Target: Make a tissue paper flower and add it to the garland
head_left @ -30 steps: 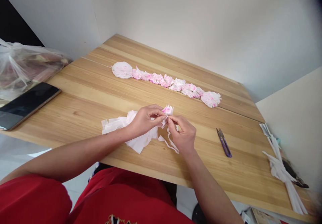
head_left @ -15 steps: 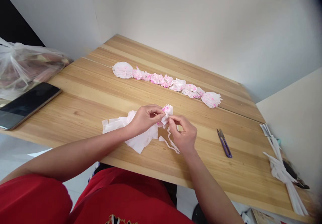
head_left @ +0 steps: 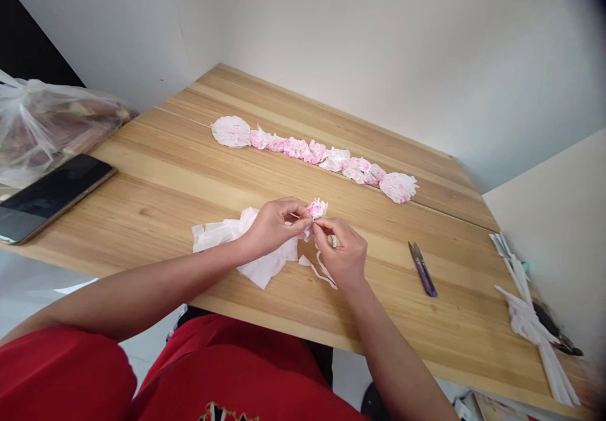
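Between my two hands is a small pink and white crumpled piece (head_left: 317, 208). My left hand (head_left: 280, 224) pinches it from the left, while the fingertips of my right hand (head_left: 341, 249) close on its lower middle and nearly touch the left ones. A thin white strip (head_left: 322, 274) hangs below my right hand onto the wooden table (head_left: 156, 231). White sheets (head_left: 265, 263) lie flat beneath my left hand and wrist. Farther back, a row of pink and white ruffled pieces (head_left: 297, 149) stretches across the table, with a rounder piece at either end.
Small purple-handled snips (head_left: 423, 271) lie to the right of my right hand. Knotted white strips (head_left: 528, 314) rest at the right edge, beside a dark tool. At left are a phone (head_left: 52, 194) and a clear plastic bag (head_left: 52, 124). Walls border the back.
My right hand has shifted slightly left and the fingertips of both hands are closer together. The small crumpled piece has turned a little, its ruffled top leaning right.
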Tool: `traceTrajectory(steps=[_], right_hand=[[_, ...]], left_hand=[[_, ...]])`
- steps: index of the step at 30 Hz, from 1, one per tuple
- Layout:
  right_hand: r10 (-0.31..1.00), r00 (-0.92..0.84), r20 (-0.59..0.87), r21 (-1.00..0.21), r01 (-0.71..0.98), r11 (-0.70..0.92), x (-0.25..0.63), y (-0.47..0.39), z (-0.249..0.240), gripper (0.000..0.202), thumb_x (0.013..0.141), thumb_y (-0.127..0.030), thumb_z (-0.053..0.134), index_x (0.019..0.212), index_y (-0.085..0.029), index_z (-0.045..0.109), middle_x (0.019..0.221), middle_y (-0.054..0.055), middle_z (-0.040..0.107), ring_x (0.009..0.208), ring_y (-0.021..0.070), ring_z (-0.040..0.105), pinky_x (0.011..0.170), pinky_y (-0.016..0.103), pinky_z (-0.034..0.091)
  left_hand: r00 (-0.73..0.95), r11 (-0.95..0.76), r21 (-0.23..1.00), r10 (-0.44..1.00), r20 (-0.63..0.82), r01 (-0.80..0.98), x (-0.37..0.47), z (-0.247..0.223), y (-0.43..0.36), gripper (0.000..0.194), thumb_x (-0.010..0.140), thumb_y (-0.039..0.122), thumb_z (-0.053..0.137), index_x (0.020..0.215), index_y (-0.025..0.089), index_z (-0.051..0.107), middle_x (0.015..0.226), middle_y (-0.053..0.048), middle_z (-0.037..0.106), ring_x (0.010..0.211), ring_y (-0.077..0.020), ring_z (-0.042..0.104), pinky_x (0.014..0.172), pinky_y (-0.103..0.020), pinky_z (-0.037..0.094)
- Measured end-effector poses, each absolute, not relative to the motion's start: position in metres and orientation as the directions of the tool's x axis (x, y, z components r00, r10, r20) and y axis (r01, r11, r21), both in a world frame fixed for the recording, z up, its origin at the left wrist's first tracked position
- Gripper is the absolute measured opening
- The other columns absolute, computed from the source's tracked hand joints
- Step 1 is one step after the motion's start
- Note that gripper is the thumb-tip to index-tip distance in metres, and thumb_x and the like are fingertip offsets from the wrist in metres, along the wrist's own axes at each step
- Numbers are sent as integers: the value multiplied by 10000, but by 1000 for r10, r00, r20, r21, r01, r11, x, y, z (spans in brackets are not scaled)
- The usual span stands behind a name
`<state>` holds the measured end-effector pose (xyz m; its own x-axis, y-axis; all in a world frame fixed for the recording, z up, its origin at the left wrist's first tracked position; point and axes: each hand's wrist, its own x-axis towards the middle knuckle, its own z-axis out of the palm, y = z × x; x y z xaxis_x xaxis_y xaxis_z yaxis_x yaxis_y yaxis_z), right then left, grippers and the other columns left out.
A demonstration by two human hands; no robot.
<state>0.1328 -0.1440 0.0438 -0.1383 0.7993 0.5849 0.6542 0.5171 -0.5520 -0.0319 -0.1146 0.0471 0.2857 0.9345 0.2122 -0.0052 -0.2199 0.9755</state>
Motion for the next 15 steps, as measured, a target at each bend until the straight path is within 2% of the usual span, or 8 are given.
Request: traceTrajectory(steps=[3, 7, 15], right_hand=[[801, -148, 580, -548, 657, 518, 132, -144, 45, 106, 876, -172, 577, 856, -221, 670, 767, 5, 713, 648, 127, 647, 641, 264, 530], [824, -131, 550, -576, 655, 489, 132, -144, 46, 102, 884, -203, 572, 854, -224, 667, 752, 5, 706, 645, 131, 643, 647, 272, 530], [833, -120, 540, -602, 636, 482, 132, -145, 46, 116, 893, -204, 567, 865, -220, 678, 755, 1, 705, 657, 130, 639, 658, 272, 513]], left_hand=[[287, -253, 967, 928, 236, 20, -32, 47, -115, 96, 794, 183, 638, 712, 135, 657, 781, -33, 645, 753, -119, 610, 707, -230, 508], [284, -265, 963, 927, 245, 35, -32, 48, -115, 100, 795, 186, 625, 709, 142, 648, 759, -25, 641, 733, -114, 603, 681, -219, 504], [301, -111, 989, 944, 136, -100, -31, 49, -114, 121, 778, 224, 636, 711, 127, 610, 720, -3, 611, 625, -80, 579, 582, -192, 495]])
